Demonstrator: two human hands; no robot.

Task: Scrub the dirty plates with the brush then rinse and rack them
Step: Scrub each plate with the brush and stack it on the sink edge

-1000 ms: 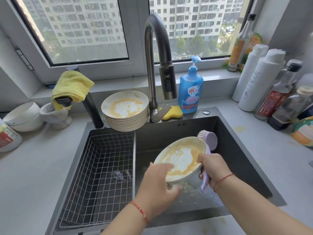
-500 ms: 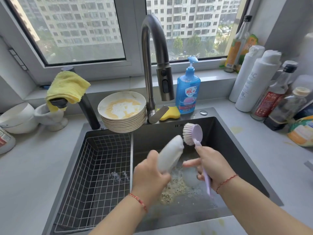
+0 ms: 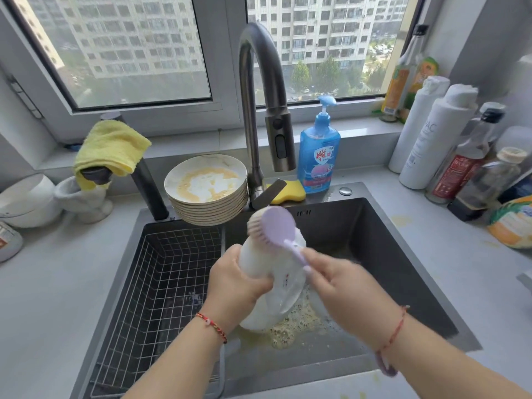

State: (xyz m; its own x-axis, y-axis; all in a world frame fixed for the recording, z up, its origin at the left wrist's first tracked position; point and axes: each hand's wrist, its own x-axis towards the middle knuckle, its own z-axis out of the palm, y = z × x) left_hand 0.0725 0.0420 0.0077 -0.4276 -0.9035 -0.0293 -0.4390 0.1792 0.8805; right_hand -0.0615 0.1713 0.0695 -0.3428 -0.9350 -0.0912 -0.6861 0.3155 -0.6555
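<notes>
My left hand [image 3: 237,279] grips a white plate [image 3: 280,295] by its left rim, tipped on edge over the sink basin with its underside facing me. My right hand [image 3: 342,286] grips the handle of a lilac brush [image 3: 276,227], whose bristled head presses against the plate's top edge. A stack of several dirty plates [image 3: 207,188], the top one smeared yellow, stands on the sink's back rim, left of the tap. Yellow food scraps lie on the basin floor below the plate.
A wire rack [image 3: 161,286] fills the sink's left half. The tap [image 3: 259,110] arches over the middle, with a blue soap bottle [image 3: 318,156] and yellow sponge [image 3: 290,191] beside it. Bottles crowd the right counter; a yellow cloth [image 3: 110,149] and white bowls sit left.
The plate went from lying face-up to standing on edge with its back toward me. The brush has moved onto the plate's top edge.
</notes>
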